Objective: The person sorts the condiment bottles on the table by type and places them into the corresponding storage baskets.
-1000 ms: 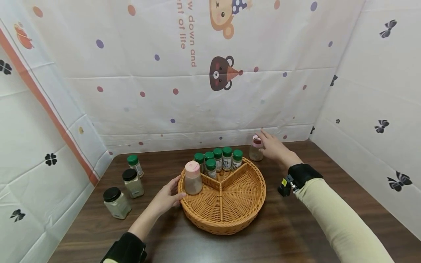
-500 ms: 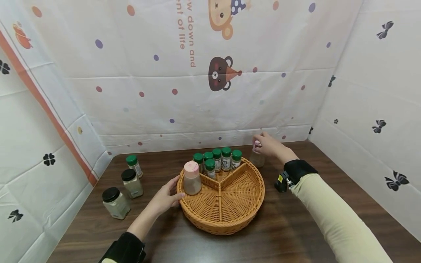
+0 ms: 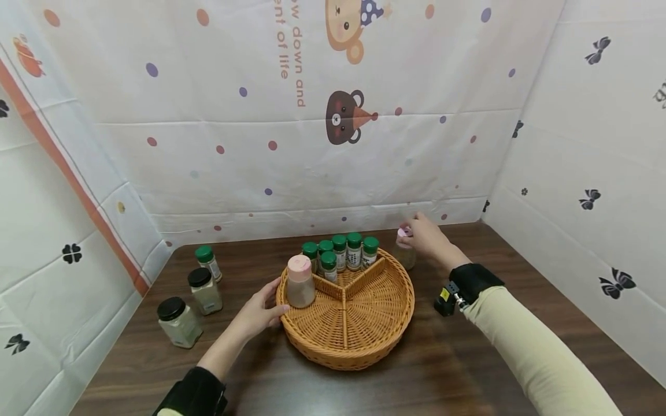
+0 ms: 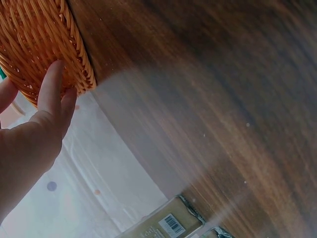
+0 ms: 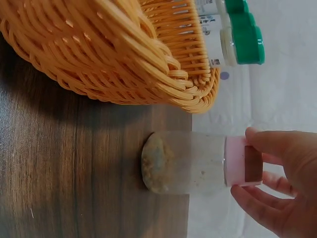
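A round wicker basket (image 3: 382, 303) with dividers stands on the table. My left hand (image 3: 258, 312) rests against its left side, fairly straight fingers (image 4: 51, 89) touching the weave in the left wrist view. Right of the basket's far side is a clear jar (image 5: 198, 161) with a pink lid and something pale brown at its bottom. My right hand (image 3: 429, 240) pinches that lid between thumb and fingers; the jar appears upright on the table. Inside the basket's left compartment stands another pink-lidded jar (image 3: 300, 286). Several small green-capped bottles (image 3: 354, 252) fill the back compartment.
On the left of the brown table (image 3: 416, 375) stand a green-capped bottle (image 3: 209, 263) and two black-lidded jars, one farther back (image 3: 206, 292) and one nearer (image 3: 179, 326). A printed cloth (image 3: 234, 173) hangs along the back and sides.
My right hand has closed its fingers and thumb on the pink lid of the jar at the right. The left hand stays at the basket. The head view has shifted slightly.
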A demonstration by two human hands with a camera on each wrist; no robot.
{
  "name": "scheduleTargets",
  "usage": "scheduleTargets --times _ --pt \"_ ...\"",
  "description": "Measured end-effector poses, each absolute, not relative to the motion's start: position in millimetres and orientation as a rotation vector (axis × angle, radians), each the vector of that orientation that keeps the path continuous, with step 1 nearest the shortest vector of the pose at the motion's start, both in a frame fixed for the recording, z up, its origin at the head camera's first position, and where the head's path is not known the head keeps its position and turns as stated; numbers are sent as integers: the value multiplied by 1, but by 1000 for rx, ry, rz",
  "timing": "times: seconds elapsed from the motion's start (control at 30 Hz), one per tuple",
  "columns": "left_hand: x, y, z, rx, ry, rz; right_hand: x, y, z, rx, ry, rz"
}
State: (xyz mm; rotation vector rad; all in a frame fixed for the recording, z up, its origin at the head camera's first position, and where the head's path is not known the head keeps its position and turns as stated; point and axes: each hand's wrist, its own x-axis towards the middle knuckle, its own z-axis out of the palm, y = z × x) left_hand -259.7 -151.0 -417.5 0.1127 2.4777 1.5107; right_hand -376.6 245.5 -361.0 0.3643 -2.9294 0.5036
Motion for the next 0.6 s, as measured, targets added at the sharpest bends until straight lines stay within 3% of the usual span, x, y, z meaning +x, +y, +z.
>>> scheduleTargets --times 0.6 --pt "-261 -153 -419 112 2476 1508 -352 255 -356 339 -2807 763"
